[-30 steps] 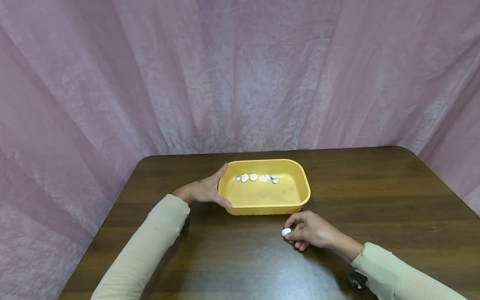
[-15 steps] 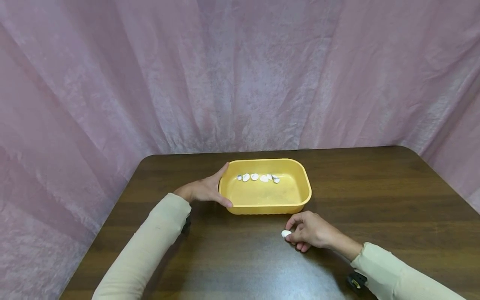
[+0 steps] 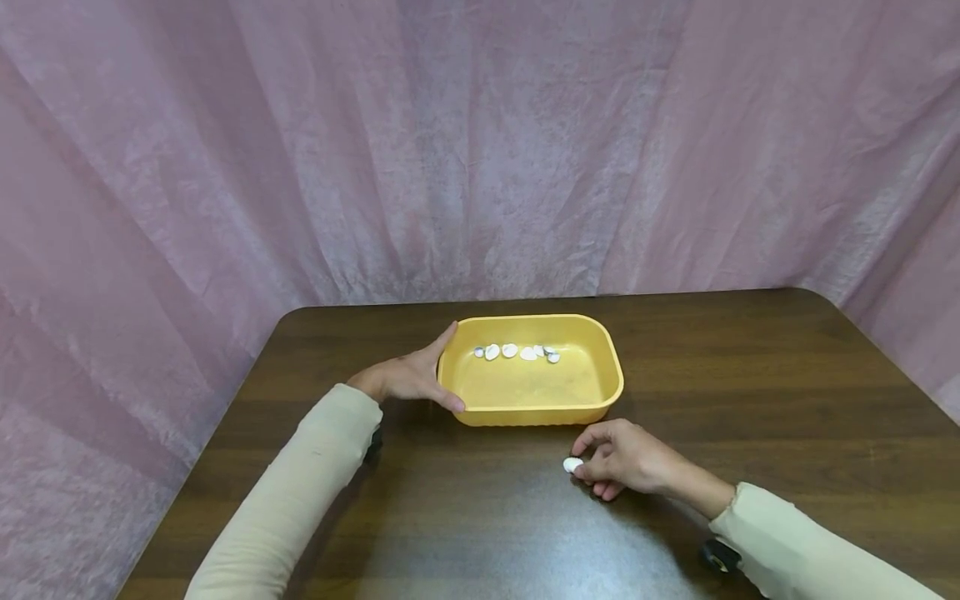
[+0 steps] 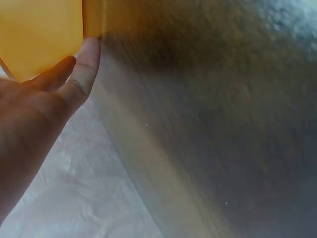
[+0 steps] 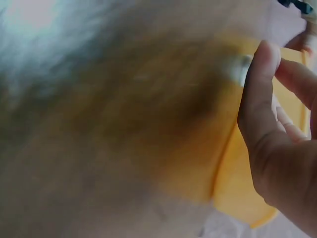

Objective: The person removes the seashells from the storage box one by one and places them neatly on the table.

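Note:
A yellow plastic basin [image 3: 532, 388] stands on the dark wooden table. Inside, several small white seashells [image 3: 509, 351] lie in a row toward the far side. My left hand [image 3: 408, 377] grips the basin's left end, thumb at the near rim and fingers at the far corner; in the left wrist view the thumb [image 4: 85, 67] lies along the basin wall [image 4: 42, 37]. Just in front of the basin's near right corner, my right hand [image 3: 622, 457] pinches another white seashell [image 3: 572, 465] between thumb and fingertips, low over the table. The right wrist view shows that shell blurred at the fingertips [image 5: 267, 54].
Brown tabletop [image 3: 750, 375] extends on both sides of the basin and in front of it. A pink curtain [image 3: 480, 167] hangs behind the table's far edge. Dark wrist devices show beneath both pale sleeves [image 3: 300, 483].
The shell in my right fingers has tilted slightly. Both hands and the basin keep nearly the same places, with only a small shift of the whole view.

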`<state>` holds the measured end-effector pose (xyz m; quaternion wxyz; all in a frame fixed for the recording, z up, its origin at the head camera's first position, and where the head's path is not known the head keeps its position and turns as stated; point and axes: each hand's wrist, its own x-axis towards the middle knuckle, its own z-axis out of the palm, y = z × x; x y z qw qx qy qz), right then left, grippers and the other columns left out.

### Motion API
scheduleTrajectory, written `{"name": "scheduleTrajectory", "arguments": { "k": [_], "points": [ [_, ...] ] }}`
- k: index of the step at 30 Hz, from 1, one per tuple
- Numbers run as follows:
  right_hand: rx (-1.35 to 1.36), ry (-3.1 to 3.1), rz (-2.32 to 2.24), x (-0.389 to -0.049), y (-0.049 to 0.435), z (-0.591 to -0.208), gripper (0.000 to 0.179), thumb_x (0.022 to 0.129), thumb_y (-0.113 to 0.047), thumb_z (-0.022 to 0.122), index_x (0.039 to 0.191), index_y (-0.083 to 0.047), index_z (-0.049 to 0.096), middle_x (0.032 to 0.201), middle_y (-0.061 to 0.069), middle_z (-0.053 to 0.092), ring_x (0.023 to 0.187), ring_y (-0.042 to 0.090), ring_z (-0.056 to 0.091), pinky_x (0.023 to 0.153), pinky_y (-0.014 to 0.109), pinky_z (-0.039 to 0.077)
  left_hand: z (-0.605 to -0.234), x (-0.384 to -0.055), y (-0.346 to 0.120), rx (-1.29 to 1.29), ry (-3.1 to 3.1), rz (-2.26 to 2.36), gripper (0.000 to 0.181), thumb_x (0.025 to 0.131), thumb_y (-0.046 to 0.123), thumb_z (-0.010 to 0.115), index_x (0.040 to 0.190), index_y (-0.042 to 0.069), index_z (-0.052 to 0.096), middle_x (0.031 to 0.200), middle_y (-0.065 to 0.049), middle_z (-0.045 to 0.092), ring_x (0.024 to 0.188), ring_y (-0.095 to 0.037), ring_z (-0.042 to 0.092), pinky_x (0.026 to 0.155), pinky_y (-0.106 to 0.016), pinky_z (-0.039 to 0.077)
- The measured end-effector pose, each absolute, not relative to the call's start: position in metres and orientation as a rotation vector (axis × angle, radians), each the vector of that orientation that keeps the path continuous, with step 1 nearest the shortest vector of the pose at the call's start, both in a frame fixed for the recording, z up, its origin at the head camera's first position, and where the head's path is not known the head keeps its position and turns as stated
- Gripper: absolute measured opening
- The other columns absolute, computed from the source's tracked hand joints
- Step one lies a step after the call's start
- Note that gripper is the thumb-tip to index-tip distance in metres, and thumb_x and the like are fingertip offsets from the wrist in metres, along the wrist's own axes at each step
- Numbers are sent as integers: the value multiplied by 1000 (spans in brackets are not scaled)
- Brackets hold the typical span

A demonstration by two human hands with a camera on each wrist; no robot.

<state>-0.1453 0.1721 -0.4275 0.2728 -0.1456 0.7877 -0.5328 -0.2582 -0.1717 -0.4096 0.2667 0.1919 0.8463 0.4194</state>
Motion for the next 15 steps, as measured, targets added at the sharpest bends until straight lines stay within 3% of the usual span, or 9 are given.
{"name": "scheduleTrajectory", "arguments": {
  "k": [4, 9, 15],
  "points": [
    [-410, 2050, -1482, -146, 173, -416, 24, 91, -3, 69, 107, 13, 62, 78, 12, 69, 61, 14, 63, 56, 30, 57, -409, -258, -172, 511, 2286, 1135, 136, 73, 23, 91, 160, 25, -14, 166, -6, 5, 140, -21, 29, 120, -44, 14],
    [-456, 1990, -1528, -153, 171, -394, 29, 93, -4, 68, 110, 17, 58, 81, 16, 70, 62, 12, 64, 58, 28, 57, -411, -259, -172, 522, 2254, 1171, 140, 71, 27, 93, 159, 25, -17, 164, -8, 12, 127, -22, 43, 119, -44, 17],
    [-490, 2024, -1536, -170, 165, -371, 28, 94, -3, 67, 111, 16, 57, 78, 13, 68, 62, 13, 64, 59, 29, 57, -412, -260, -172, 547, 2255, 1174, 143, 70, 30, 94, 159, 23, -18, 164, -8, 11, 127, -22, 42, 119, -43, 18]
  ]
}}
